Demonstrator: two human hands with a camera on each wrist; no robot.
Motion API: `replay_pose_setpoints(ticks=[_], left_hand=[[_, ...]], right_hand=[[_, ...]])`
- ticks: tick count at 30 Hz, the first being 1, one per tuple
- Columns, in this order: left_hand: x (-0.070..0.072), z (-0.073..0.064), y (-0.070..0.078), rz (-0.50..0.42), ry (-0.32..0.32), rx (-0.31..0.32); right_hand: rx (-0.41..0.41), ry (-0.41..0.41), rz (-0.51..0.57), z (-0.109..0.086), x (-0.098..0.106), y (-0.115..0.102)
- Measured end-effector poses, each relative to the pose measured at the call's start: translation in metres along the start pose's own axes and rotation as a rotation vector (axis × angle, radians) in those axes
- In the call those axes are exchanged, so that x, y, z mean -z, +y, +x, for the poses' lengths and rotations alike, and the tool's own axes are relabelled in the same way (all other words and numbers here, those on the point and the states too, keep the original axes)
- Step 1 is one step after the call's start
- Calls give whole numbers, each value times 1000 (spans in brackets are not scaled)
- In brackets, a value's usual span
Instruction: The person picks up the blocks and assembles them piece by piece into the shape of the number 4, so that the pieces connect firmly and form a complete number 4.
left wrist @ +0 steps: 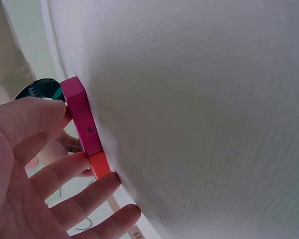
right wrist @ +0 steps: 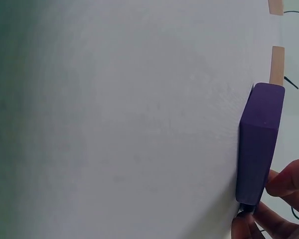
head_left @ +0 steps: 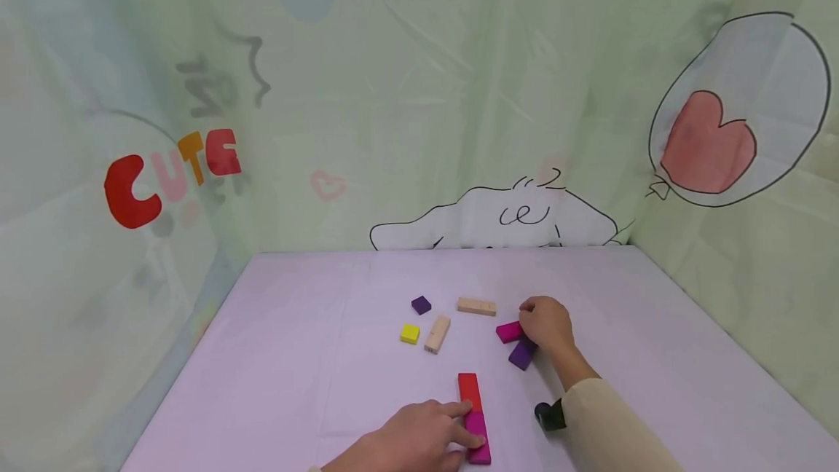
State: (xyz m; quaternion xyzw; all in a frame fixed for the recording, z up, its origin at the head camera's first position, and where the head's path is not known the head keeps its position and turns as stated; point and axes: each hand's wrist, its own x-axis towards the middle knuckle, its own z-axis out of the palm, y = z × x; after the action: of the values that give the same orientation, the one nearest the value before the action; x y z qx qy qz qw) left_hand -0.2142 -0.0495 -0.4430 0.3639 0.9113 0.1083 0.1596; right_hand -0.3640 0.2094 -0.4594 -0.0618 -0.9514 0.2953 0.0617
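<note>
A red block [head_left: 469,390] and a magenta block [head_left: 478,438] lie end to end on the table, forming one strip. My left hand [head_left: 419,434] touches this strip, one finger at the join and another digit on the magenta part; its fingers look fairly straight in the left wrist view. My right hand [head_left: 547,323] is bent over a second magenta block [head_left: 508,332] and a purple block [head_left: 522,353]. In the right wrist view, its fingertips [right wrist: 284,183] are curled at the far end of the purple block [right wrist: 259,144]; a small dark thing there is partly hidden, so a grip cannot be confirmed.
Further back lie a small dark purple block [head_left: 422,304], a yellow block [head_left: 409,333] and two plain wooden blocks, one angled [head_left: 437,334] and one crosswise [head_left: 476,306]. A black device [head_left: 549,416] sits at my right wrist. Printed curtains [head_left: 419,108] enclose the table [head_left: 295,370].
</note>
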Motion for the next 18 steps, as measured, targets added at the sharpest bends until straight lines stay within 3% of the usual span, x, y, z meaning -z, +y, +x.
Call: replay_pose_setpoints(ticks=[9, 18], left_hand=[[-1, 0, 1, 17, 4, -3], [-2, 0, -2, 15, -1, -8]], right_hand=[[32, 5, -28, -1, 8, 0], [38, 15, 22, -3, 7, 2]])
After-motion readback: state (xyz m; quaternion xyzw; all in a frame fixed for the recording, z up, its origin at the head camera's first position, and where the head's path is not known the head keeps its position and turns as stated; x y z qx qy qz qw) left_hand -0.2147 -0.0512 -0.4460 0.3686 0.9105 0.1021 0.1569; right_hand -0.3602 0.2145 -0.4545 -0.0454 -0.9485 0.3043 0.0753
